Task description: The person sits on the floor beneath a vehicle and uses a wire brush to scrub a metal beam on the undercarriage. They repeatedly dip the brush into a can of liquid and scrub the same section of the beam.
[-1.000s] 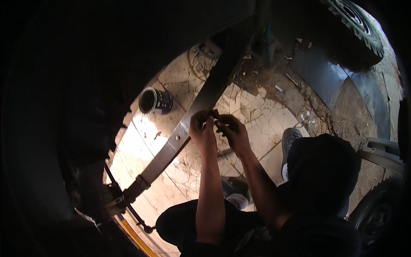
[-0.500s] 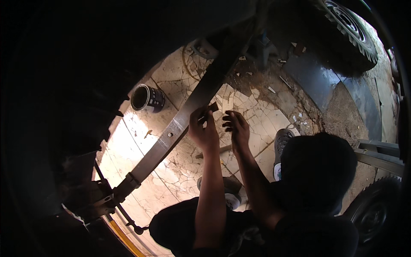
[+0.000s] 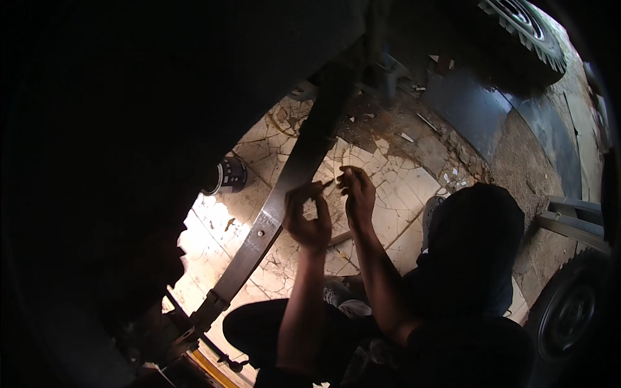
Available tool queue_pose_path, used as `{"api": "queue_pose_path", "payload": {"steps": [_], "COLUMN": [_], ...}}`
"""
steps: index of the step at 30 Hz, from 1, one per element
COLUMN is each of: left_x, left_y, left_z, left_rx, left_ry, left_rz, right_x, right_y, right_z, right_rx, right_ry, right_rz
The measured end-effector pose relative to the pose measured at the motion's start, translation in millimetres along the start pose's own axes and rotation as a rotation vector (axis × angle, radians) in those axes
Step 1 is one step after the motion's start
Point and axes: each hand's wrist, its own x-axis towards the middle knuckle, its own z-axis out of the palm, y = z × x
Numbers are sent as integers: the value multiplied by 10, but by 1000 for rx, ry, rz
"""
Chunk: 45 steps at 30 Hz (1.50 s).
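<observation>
My left hand is closed in a pinch on a small dark flat piece, seen nearly edge-on; its exact kind cannot be made out. Just right of it my right hand is raised, its fingers loosely bent and apart, with nothing visible in them. The fingertips are close to the piece; whether they touch it is unclear. Left of both hands a long flat steel bar, like a leaf spring, slants from lower left to upper middle. A bolt head sticks up from its face.
A dark paint tin stands beyond the bar on cracked tiles. The dark vehicle underside fills the left. Tyres lie at upper right and lower right. A grey metal frame stands at right.
My left hand has turned and dropped slightly, and the dark piece now shows thinner and lower. My right hand stays almost in place. The view has shifted, hiding part of the tin.
</observation>
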Motion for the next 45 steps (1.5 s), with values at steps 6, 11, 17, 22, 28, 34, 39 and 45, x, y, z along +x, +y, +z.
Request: {"api": "queue_pose_path", "payload": {"steps": [6, 11, 17, 22, 28, 34, 39, 45], "left_x": [345, -47, -205, 188, -18, -32, 186, 227], "left_y": [-463, -579, -429, -538, -633, -624, -633, -730], "left_z": [-339, -177, -198, -66, -246, -377, -311, -202], "left_rx": [233, 390, 486, 436, 432, 485, 396, 349], "left_ry": [219, -24, -256, -315, -334, -385, -451, -446], "left_rz": [-43, -16, 35, 82, 169, 225, 288, 245], "right_x": [188, 49, -152, -320, -288, -92, -88, -15], "right_y": [-467, -266, -17, -164, -304, -275, -161, -173], "right_z": [320, 58, -325, -431, -715, -829, -620, -167], "right_rx": [-49, -36, -110, -274, -411, -381, -357, -39], "right_ry": [-29, -1, -21, -92, -108, -29, -84, 47], "right_rz": [-188, -196, -128, -99, -190, -176, -147, -49]}}
